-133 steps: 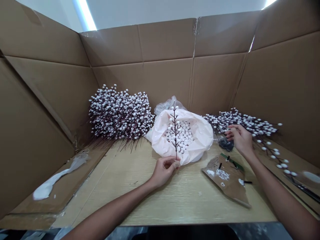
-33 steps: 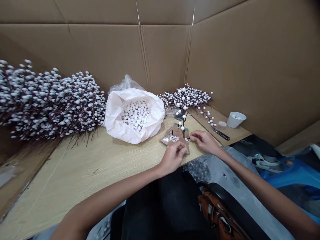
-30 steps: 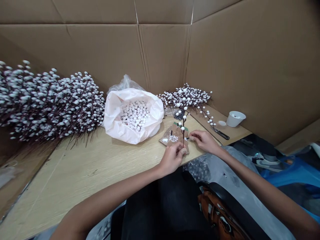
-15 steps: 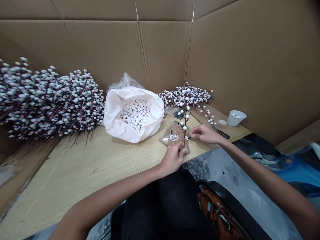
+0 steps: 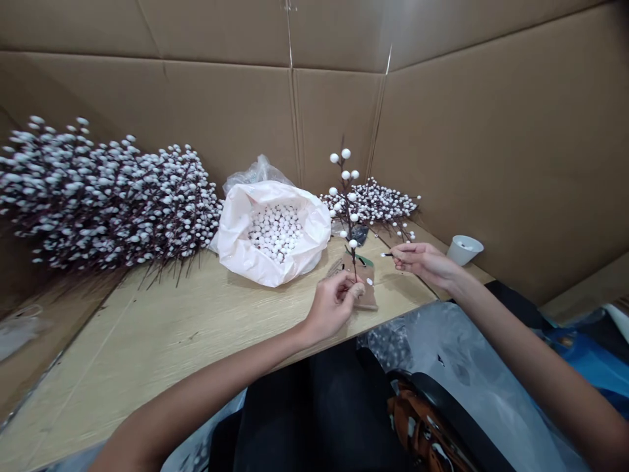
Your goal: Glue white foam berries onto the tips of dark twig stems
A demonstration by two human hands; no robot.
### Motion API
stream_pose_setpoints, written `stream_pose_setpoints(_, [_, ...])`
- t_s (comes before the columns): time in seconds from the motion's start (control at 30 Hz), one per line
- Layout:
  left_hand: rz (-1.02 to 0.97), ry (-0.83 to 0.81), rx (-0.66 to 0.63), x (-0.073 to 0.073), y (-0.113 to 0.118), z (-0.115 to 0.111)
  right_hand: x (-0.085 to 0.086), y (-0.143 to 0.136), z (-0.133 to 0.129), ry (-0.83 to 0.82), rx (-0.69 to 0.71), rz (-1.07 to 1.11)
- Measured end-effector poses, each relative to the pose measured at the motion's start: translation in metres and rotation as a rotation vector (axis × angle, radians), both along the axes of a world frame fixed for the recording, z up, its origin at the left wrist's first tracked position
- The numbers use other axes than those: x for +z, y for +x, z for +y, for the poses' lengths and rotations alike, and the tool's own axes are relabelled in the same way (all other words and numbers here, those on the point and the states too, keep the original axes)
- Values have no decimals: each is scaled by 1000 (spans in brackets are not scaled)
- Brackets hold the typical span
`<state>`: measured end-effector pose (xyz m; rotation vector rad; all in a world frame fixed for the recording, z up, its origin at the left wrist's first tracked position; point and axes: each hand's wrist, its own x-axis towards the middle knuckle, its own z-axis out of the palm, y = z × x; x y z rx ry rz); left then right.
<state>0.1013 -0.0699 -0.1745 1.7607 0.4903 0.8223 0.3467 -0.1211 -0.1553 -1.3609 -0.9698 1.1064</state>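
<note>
The sprig was held almost upright above the table, near its front edge, with the top leaning slightly to the left. Its lower stem was pinched between the thumb and the fingers of the left hand; whether this hand was also rested on something could not be told. White balls were carried on the side branches, and a thin dark tip was seen above them. By the fingertips of the right hand, a small black stick was gripped, apart from the sprig; its white end was pointed to the left. Beside the left hand, a card with white patches was partly hidden. Farther back, many loose balls were contained in a pale, open bag, and at the right a white cup was placed. Behind these, a small bundle and, at the left, a large bundle were laid before the cardboard wall.
</note>
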Motion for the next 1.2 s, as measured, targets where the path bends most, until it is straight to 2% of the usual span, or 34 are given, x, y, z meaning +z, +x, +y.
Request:
stream_pose_setpoints(0.1, [-29,12,92,16,-21,15,12,-17,10,75,-14,64])
stream_pose_setpoints(0.2, [-58,18,161,21,-45,32,26,-42,25,142,5,176])
stream_pose_setpoints(0.3, [-32,15,242,14,-70,47,39,-71,45,192,58,262])
stream_pose_setpoints(0.4, [-14,2,301,0,-90,57,47,-100,67,235,156,300])
stream_pose_setpoints(0.53, [-5,-21,347,-17,-103,62,52,-133,94,336,226,218])
stream_pose_setpoints(0.67, [-18,-43,354,-24,-104,65,47,-156,113,531,198,-50])
stream_pose_setpoints(0.77, [-12,-60,352,-27,-103,67,34,-163,119,659,176,-173])
stream_pose_setpoints(0.97, [1,-78,347,-29,-103,67,4,-164,115,738,113,-352])
stream_pose_setpoints(1.07, [4,-85,349,-28,-102,67,0,-166,113,784,83,-405])
stream_pose_setpoints(1.2, [13,-70,344,-26,-102,67,4,-168,112,847,52,-477])
